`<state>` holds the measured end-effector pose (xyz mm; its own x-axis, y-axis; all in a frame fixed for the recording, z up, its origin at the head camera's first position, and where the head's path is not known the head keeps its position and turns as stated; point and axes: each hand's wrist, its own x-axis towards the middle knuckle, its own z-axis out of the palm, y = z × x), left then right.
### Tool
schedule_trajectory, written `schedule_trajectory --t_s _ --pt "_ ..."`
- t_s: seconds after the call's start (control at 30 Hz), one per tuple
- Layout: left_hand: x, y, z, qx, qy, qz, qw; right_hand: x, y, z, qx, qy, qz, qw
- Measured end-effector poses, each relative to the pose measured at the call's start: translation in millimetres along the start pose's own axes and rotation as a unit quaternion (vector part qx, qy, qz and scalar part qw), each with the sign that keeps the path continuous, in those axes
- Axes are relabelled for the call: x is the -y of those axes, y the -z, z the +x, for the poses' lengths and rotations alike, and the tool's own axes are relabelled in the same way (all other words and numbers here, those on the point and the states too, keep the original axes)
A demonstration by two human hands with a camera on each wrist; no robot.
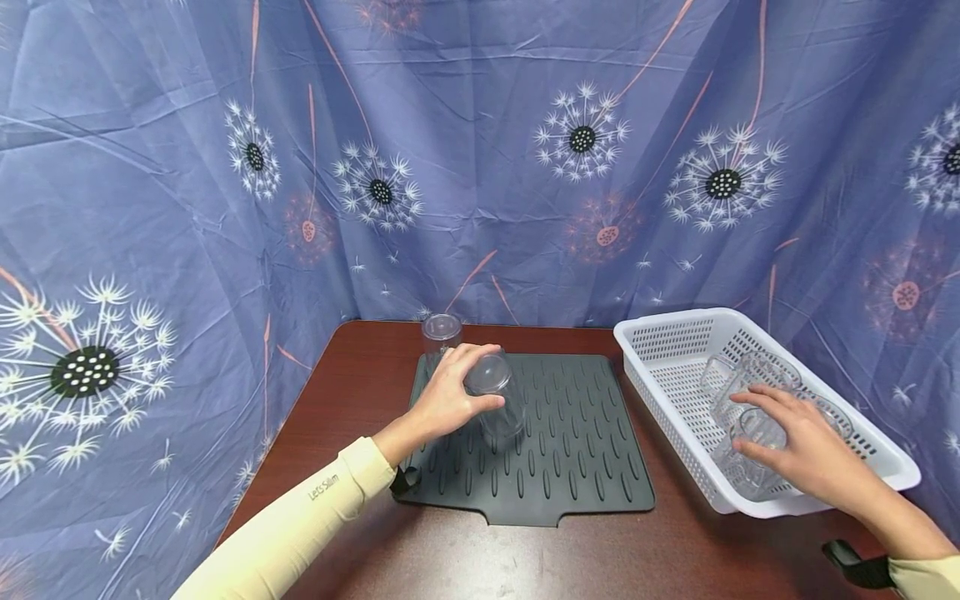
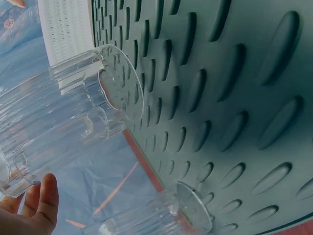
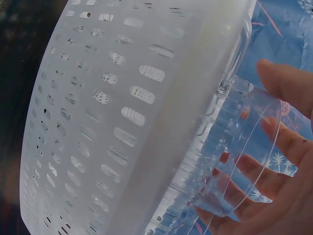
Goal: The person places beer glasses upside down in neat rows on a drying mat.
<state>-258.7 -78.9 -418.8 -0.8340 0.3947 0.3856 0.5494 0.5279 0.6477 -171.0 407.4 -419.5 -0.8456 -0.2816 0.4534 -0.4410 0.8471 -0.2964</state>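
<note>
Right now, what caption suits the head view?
Left fingers hold an upturned glass over a mat; right fingers at another glass in a white basket.

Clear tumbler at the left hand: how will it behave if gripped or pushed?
The clear tumbler is probably stiff: its rim looks evenly round. Its glossy wall may slip in the left hand. Taller than wide, it could tip if pushed high up.

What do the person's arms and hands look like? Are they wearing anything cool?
The left sleeve is pale yellow with dark lettering that looks like "Let's Slim". The right sleeve is pale yellow too. A black strap shows by the right cuff, and something black by the left. The left hand and right hand wear no gloves.
</note>
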Motion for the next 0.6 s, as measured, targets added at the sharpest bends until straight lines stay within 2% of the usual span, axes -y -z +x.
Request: schedule_trajectory --t_s 0.3,0.6 --pt "-4.5 0.8 9.3 -0.003 -0.001 0.022 0.9997 3.2 0.3 -1.3 0.017 -0.018 -0.025 0.9994" --pt "-5.8 0.9 12.0 -0.002 0.000 0.029 0.9996 9.5 -1.7 -2.6 0.022 0.008 -0.062 0.9978"
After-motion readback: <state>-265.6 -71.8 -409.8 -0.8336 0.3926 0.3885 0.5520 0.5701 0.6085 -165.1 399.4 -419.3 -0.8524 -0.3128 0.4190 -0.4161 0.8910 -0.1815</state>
